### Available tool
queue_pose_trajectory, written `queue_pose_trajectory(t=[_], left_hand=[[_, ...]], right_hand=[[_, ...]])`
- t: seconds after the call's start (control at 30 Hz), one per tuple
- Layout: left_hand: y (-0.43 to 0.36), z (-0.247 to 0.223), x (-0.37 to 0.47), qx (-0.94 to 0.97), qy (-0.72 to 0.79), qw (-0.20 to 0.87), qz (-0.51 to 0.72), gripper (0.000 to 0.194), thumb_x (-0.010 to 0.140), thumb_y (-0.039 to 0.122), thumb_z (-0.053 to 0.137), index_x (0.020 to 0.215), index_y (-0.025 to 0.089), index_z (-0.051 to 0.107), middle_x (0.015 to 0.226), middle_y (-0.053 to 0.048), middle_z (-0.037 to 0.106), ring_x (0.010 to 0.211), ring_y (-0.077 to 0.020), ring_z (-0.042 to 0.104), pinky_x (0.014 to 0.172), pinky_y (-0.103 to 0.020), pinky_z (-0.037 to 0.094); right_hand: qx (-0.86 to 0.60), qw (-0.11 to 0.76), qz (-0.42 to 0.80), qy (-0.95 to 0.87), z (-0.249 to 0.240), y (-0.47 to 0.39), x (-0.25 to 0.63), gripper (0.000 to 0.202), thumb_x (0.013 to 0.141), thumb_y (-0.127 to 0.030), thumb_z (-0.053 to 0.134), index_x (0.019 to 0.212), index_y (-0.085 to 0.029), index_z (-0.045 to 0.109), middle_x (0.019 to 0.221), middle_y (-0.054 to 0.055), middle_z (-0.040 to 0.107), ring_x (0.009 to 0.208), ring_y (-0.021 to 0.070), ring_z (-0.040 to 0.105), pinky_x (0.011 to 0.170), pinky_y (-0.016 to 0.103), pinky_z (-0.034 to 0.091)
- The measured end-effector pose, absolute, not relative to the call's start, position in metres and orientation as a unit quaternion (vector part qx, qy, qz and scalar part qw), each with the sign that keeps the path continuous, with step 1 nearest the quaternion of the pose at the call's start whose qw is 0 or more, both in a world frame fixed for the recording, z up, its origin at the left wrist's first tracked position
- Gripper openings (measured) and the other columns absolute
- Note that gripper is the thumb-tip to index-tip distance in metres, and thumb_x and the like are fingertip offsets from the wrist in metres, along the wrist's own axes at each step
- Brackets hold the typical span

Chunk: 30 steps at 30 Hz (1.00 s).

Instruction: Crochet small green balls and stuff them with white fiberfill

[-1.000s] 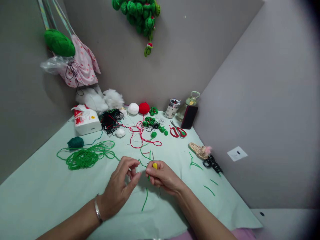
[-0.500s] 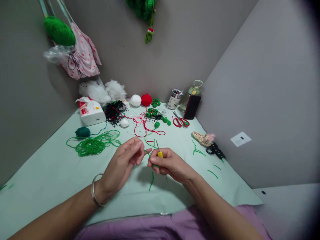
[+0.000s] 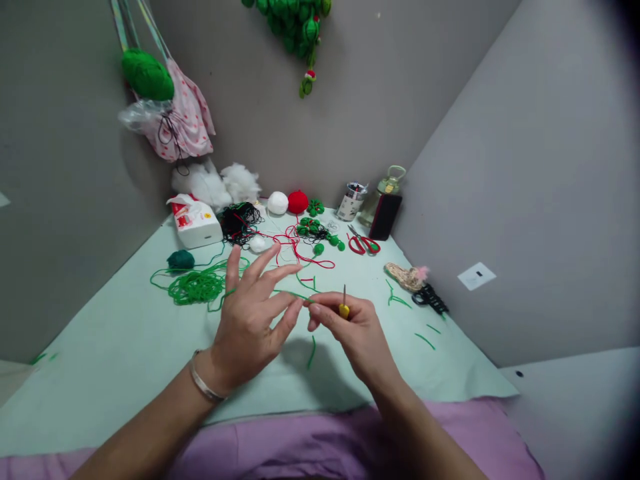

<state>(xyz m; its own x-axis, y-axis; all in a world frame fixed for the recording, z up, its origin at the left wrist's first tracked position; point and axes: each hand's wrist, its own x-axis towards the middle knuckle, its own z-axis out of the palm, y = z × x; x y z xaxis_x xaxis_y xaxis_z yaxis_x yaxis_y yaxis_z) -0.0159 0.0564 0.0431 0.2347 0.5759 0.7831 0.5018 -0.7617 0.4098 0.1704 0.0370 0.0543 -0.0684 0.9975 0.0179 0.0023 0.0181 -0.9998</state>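
Observation:
My left hand (image 3: 255, 313) is raised over the table with three fingers fanned out. Its thumb and index fingertips come close together beside my right fingertips. Green yarn (image 3: 295, 294) runs across behind the left fingers to the right hand, and a strand shows by the little finger. My right hand (image 3: 350, 327) pinches the yarn between thumb and forefinger. It also holds a crochet hook (image 3: 344, 310) with a yellow grip, its metal end pointing up. The stitching at the fingertips is too small to make out. A loose heap of green yarn (image 3: 197, 287) lies left of my hands.
Red-handled scissors (image 3: 363, 243) lie back right, near a phone (image 3: 385, 217), a bottle (image 3: 373, 200) and a pen cup (image 3: 352, 202). White (image 3: 277, 203) and red yarn balls (image 3: 298, 202), black yarn (image 3: 241, 223) and a tissue pack (image 3: 196, 223) stand behind. Green snippets (image 3: 425, 341) lie right.
My left fingers have spread out from a curled pose, and the yarn now stretches between the hands. The hook has shifted slightly right with my right hand. The view has shifted a little.

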Motion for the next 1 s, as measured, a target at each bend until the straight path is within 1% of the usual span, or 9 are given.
queue_pose_trajectory(t=[0.1,0.2,0.3,0.4,0.47,0.57,0.67,0.9,1.0], left_hand=[[0.045,0.034,-0.013,0.685,0.413,0.249,0.545,0.020,0.097,0.027,0.066,0.108,0.026,0.082,0.131,-0.006,0.076,0.146,-0.0319,0.051,0.128,-0.058,0.022],[0.033,0.028,-0.006,0.502,0.407,0.505,0.572,0.019,0.096,0.037,0.070,0.105,0.028,0.084,0.117,-0.004,0.080,0.119,-0.0251,0.069,0.108,-0.040,0.049],[0.028,0.025,0.002,0.389,0.383,0.603,0.582,0.014,0.089,0.037,0.080,0.095,0.026,0.085,0.097,-0.002,0.081,0.102,-0.0201,0.071,0.098,-0.031,0.052],[0.033,0.025,0.005,0.390,0.375,0.621,0.567,0.011,0.084,0.035,0.084,0.090,0.025,0.084,0.092,0.000,0.079,0.096,-0.0174,0.070,0.092,-0.027,0.053],[0.041,0.029,0.004,0.423,0.379,0.614,0.548,0.014,0.083,0.033,0.085,0.096,0.026,0.082,0.093,0.001,0.077,0.092,-0.0159,0.068,0.088,-0.026,0.052],[0.057,0.040,0.000,0.500,0.382,0.577,0.521,0.022,0.083,0.030,0.085,0.104,0.025,0.078,0.090,0.003,0.073,0.088,-0.0144,0.066,0.085,-0.026,0.051],[0.070,0.050,-0.005,0.554,0.381,0.513,0.534,0.019,0.082,0.028,0.085,0.098,0.024,0.075,0.093,0.003,0.072,0.089,-0.0137,0.065,0.086,-0.025,0.050],[0.071,0.039,-0.006,0.589,0.381,0.504,0.503,0.027,0.083,0.027,0.083,0.109,0.026,0.076,0.074,0.006,0.063,0.064,-0.0103,0.054,0.062,-0.022,0.046],[0.070,0.030,-0.006,0.596,0.398,0.496,0.489,0.021,0.084,0.029,0.081,0.104,0.024,0.077,0.077,0.004,0.065,0.067,-0.0115,0.056,0.063,-0.023,0.047]], right_hand=[[-0.504,0.497,0.464,-0.533,0.049,0.030,0.161,0.017,0.081,-0.036,0.079,0.078,-0.019,0.082,0.074,0.005,0.077,0.071,0.0173,0.062,0.069,0.032,0.046],[-0.513,0.506,0.463,-0.516,0.042,0.029,0.157,0.015,0.080,-0.035,0.080,0.083,-0.021,0.084,0.079,0.006,0.078,0.072,0.0168,0.061,0.067,0.030,0.044],[-0.505,0.522,0.513,-0.457,0.034,0.032,0.157,0.023,0.077,-0.039,0.085,0.092,-0.022,0.085,0.069,0.002,0.073,0.057,0.0105,0.048,0.054,0.026,0.036],[-0.484,0.545,0.566,-0.384,0.031,0.039,0.160,0.030,0.071,-0.042,0.089,0.090,-0.020,0.084,0.051,-0.005,0.057,0.045,0.0050,0.024,0.045,0.024,0.018],[-0.456,0.546,0.608,-0.352,0.036,0.046,0.163,0.031,0.067,-0.041,0.092,0.084,-0.018,0.080,0.052,-0.006,0.058,0.044,0.0030,0.018,0.044,0.025,0.012],[-0.415,0.533,0.650,-0.348,0.049,0.058,0.168,0.034,0.063,-0.036,0.096,0.082,-0.017,0.075,0.066,-0.002,0.070,0.042,0.0007,0.019,0.043,0.024,0.009],[-0.388,0.520,0.664,-0.372,0.060,0.065,0.174,0.034,0.065,-0.033,0.096,0.082,-0.018,0.070,0.069,-0.003,0.071,0.042,0.0002,0.021,0.043,0.023,0.009],[-0.413,0.489,0.645,-0.418,0.052,0.069,0.175,0.030,0.069,-0.039,0.092,0.077,-0.017,0.074,0.050,-0.010,0.044,0.044,0.0029,0.019,0.044,0.024,0.010],[-0.447,0.494,0.587,-0.459,0.047,0.069,0.174,0.024,0.071,-0.036,0.090,0.076,-0.017,0.076,0.054,-0.008,0.047,0.049,0.0040,0.023,0.047,0.025,0.014]])
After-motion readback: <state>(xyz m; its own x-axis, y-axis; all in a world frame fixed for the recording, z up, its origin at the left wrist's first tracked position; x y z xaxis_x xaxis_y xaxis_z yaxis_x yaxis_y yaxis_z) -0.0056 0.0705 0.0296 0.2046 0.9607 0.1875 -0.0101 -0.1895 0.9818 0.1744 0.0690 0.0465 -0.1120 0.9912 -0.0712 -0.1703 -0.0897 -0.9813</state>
